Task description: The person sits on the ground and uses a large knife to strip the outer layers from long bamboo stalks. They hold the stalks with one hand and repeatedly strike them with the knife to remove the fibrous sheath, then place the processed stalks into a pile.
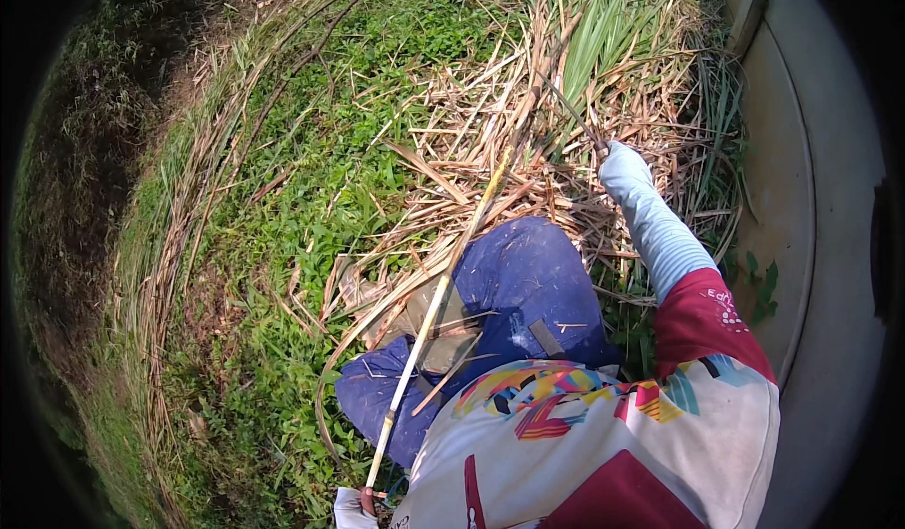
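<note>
My right hand [626, 168], in a pale blue covering, is closed round the handle of a long-bladed knife [567, 107]. Its thin, dark blade slants up and left, close to the leafy end of a sugarcane stalk [436, 305]. That yellowish stalk runs from the lower left, across my blue-trousered legs, to dry and green leaves [603, 34] at the far end. Near the bottom edge my left hand [366, 501], partly cut off by the frame, is closed on the stalk's lower end.
Dry, stripped cane leaves [471, 128] lie thickly in front of me. Low green plants [283, 246] cover the ground to the left, with a row of fallen canes [165, 312] beyond. A smooth, pale grey curved surface [801, 171] rises along my right side.
</note>
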The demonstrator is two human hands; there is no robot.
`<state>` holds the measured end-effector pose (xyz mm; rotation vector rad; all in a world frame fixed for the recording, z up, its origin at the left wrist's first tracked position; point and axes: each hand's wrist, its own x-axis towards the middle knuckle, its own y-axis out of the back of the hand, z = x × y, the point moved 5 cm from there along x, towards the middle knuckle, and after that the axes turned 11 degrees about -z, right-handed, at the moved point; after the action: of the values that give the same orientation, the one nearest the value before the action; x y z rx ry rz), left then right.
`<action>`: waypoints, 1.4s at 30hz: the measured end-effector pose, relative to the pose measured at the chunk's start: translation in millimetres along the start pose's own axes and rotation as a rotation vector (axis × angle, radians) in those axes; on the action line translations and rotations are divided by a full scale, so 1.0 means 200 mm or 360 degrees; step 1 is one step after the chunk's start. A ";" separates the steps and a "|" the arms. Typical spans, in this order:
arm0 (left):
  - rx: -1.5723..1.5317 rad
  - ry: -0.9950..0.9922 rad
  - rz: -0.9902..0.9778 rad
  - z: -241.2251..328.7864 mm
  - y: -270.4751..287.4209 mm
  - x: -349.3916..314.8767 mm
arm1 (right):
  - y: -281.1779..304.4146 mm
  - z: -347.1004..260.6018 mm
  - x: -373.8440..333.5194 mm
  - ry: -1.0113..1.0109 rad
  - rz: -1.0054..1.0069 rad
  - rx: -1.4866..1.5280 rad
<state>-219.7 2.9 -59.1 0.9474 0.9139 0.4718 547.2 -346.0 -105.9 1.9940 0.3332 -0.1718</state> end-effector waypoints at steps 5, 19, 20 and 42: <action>-0.0013 0.0114 0.0052 -0.21 -0.11 0.16 | -0.22 0.19 -0.17 0.0057 -0.0110 0.0170; -0.1199 -0.0366 -0.1186 1.73 -0.43 1.47 | -0.20 -0.11 -0.59 0.0463 -0.0179 0.0042; -0.1281 -0.0432 -0.1243 1.71 -0.44 1.51 | -0.16 -0.15 -0.62 0.0503 -0.0196 0.0035; -0.0604 -0.0491 -0.0274 1.10 0.19 0.56 | -0.06 -0.64 -0.79 0.1022 -0.0713 -0.0616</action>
<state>27.3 -6.3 -18.6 0.5683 0.5914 0.3247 390.5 -250.9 -19.8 1.5205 1.1356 0.2482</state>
